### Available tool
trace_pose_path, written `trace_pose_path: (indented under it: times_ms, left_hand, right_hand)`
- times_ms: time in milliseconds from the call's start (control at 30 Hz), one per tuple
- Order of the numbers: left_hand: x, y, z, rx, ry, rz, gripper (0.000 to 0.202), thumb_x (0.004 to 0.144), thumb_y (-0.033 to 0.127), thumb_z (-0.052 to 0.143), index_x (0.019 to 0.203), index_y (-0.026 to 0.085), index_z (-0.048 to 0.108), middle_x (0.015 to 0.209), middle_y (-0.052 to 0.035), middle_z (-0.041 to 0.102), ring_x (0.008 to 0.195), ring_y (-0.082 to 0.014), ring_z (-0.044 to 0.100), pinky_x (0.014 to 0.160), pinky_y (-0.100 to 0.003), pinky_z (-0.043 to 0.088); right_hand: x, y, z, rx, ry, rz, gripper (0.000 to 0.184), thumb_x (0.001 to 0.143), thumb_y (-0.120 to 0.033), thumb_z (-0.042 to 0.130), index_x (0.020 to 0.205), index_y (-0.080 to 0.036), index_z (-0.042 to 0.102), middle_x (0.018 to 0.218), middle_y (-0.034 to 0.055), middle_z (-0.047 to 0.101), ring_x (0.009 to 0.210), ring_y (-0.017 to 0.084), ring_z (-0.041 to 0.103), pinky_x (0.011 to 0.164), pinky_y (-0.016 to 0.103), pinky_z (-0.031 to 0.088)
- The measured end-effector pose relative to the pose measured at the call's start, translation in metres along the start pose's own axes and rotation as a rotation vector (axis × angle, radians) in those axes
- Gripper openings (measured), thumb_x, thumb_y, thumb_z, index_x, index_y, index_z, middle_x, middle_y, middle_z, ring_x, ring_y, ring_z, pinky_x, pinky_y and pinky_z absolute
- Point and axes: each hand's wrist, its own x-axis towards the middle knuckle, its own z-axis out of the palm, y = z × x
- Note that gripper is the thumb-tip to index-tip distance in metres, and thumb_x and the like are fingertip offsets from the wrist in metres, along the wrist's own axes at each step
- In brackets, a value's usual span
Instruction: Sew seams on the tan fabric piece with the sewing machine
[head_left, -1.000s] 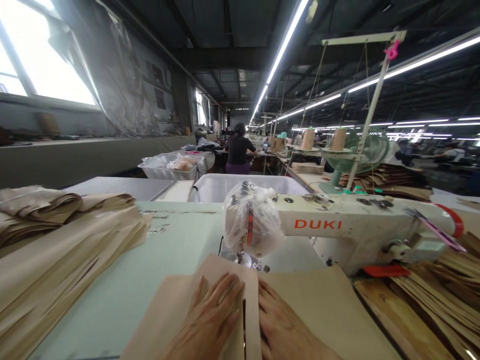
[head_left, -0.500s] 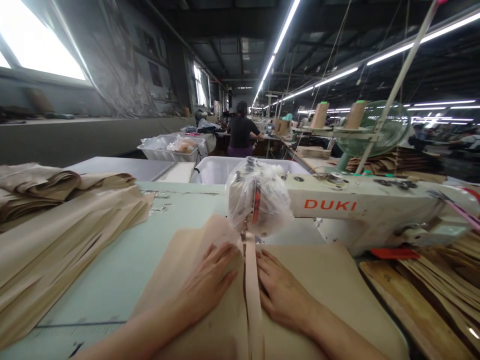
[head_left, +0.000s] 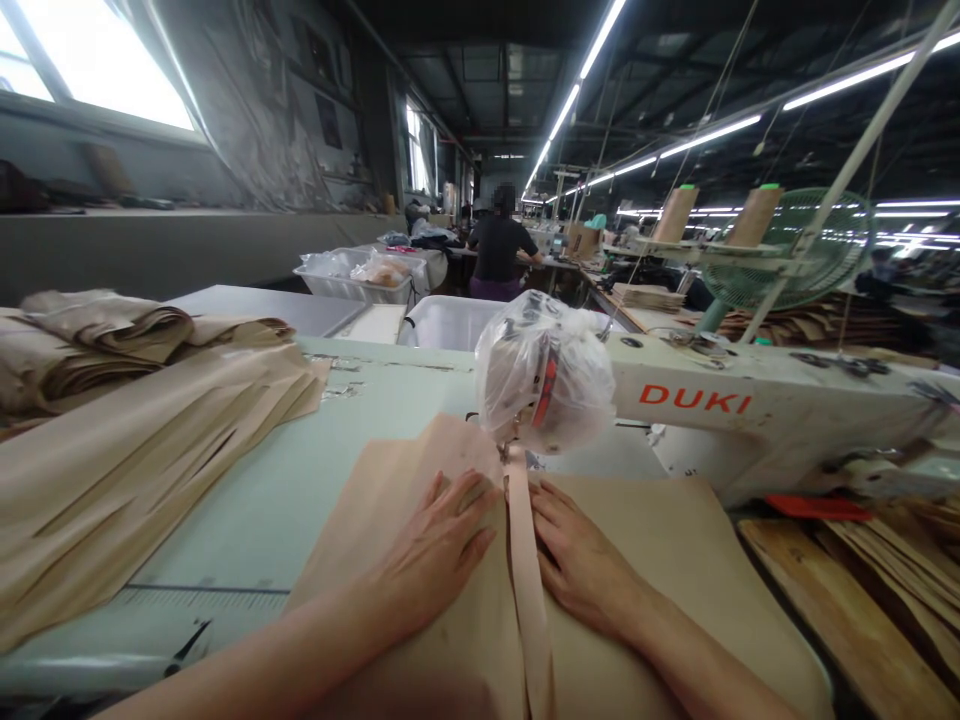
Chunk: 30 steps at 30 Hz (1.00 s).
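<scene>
In the head view, the left hand and right hand lie flat, each grip spread, on a tan sheet either side of a strip, the sheet at the worktop's front edge below the sewing machine.

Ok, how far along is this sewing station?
Left stack of tan panels looks finished, probably. In hand: a tan panel with a strip running to the DUKI sewing machine, left hand and right hand pressing either side. Stack at right looks unsewn, though that's unclear.
</scene>
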Motion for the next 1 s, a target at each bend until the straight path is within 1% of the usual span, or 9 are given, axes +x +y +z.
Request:
trace_pose_path:
  times_ms: [233, 333, 433, 533, 633, 700, 800, 900, 1000]
  left_hand:
    - [0.005, 0.006, -0.005, 0.02, -0.004, -0.008, 0.038, 0.099, 0.023, 0.044, 0.136, 0.028, 0.053, 0.14, -0.0076, 0.051, 0.134, -0.0276, 0.045, 0.119, -0.058, 0.021]
    - [0.003, 0.006, -0.002, 0.054, -0.014, 0.007, 0.039, 0.1, 0.026, 0.044, 0.137, 0.029, 0.053, 0.143, -0.0082, 0.048, 0.133, -0.0288, 0.046, 0.119, -0.058, 0.023]
    - [-0.009, -0.009, 0.007, 0.139, 0.027, 0.025, 0.041, 0.099, 0.03, 0.044, 0.14, 0.031, 0.049, 0.146, -0.0076, 0.046, 0.134, -0.0298, 0.046, 0.118, -0.055, 0.026]
    - [-0.018, -0.034, 0.014, 0.205, 0.134, 0.082, 0.044, 0.096, 0.03, 0.045, 0.14, 0.033, 0.049, 0.145, -0.006, 0.049, 0.13, -0.0313, 0.05, 0.116, -0.053, 0.031]
    - [-0.017, -0.039, 0.015, 0.204, 0.157, 0.109, 0.045, 0.094, 0.034, 0.047, 0.139, 0.033, 0.051, 0.141, -0.0066, 0.054, 0.126, -0.0333, 0.054, 0.113, -0.054, 0.035]
    - [-0.011, -0.027, 0.011, 0.207, 0.121, 0.108, 0.044, 0.095, 0.035, 0.049, 0.139, 0.031, 0.052, 0.139, -0.008, 0.055, 0.126, -0.0328, 0.055, 0.112, -0.056, 0.037]
    - [0.0, -0.004, 0.002, 0.208, 0.033, 0.091, 0.043, 0.097, 0.032, 0.05, 0.139, 0.029, 0.051, 0.14, -0.0099, 0.054, 0.129, -0.0316, 0.052, 0.111, -0.059, 0.038]
    - [0.006, 0.007, -0.007, 0.185, -0.024, 0.061, 0.043, 0.097, 0.028, 0.051, 0.14, 0.027, 0.05, 0.141, -0.0106, 0.052, 0.131, -0.03, 0.051, 0.111, -0.06, 0.037]
    - [0.007, 0.006, -0.011, 0.166, -0.034, 0.064, 0.044, 0.096, 0.027, 0.052, 0.139, 0.027, 0.05, 0.14, -0.0106, 0.053, 0.129, -0.0301, 0.052, 0.11, -0.062, 0.038]
  right_hand:
    - [0.0, 0.004, -0.006, 0.014, -0.008, -0.005, 0.047, 0.098, -0.017, 0.048, 0.145, -0.019, 0.045, 0.141, 0.0108, 0.051, 0.137, 0.022, 0.039, 0.122, 0.045, 0.024]
    - [0.005, -0.005, -0.005, -0.063, -0.022, 0.017, 0.043, 0.096, -0.015, 0.05, 0.138, -0.016, 0.052, 0.135, 0.0122, 0.055, 0.133, 0.024, 0.042, 0.119, 0.044, 0.03]
    - [0.023, -0.03, 0.006, -0.21, -0.109, 0.055, 0.038, 0.085, -0.008, 0.055, 0.121, 0.0, 0.063, 0.116, 0.022, 0.062, 0.114, 0.031, 0.055, 0.106, 0.048, 0.045]
    - [0.046, -0.045, 0.013, -0.273, -0.158, 0.044, 0.033, 0.077, -0.013, 0.065, 0.104, 0.005, 0.067, 0.111, 0.0288, 0.062, 0.11, 0.039, 0.055, 0.103, 0.055, 0.043]
    - [0.047, -0.039, -0.003, -0.244, -0.112, 0.108, 0.022, 0.077, -0.015, 0.068, 0.097, -0.007, 0.07, 0.103, 0.0173, 0.067, 0.098, 0.03, 0.06, 0.095, 0.044, 0.051]
    - [0.034, -0.025, -0.023, -0.234, 0.003, 0.239, 0.018, 0.083, -0.009, 0.058, 0.097, -0.012, 0.069, 0.097, 0.0119, 0.067, 0.091, 0.027, 0.061, 0.086, 0.041, 0.054]
    - [0.018, -0.003, -0.042, -0.229, 0.16, 0.346, 0.03, 0.085, 0.0, 0.047, 0.105, -0.013, 0.066, 0.104, 0.012, 0.065, 0.101, 0.028, 0.058, 0.091, 0.045, 0.05]
    - [0.014, 0.008, -0.03, -0.081, 0.181, 0.159, 0.035, 0.087, -0.002, 0.049, 0.115, -0.018, 0.063, 0.117, 0.0062, 0.063, 0.111, 0.022, 0.056, 0.101, 0.038, 0.047]
    - [0.012, 0.009, -0.003, -0.056, 0.146, 0.033, 0.038, 0.093, -0.007, 0.046, 0.128, -0.018, 0.057, 0.133, 0.0054, 0.057, 0.124, 0.022, 0.05, 0.112, 0.043, 0.039]
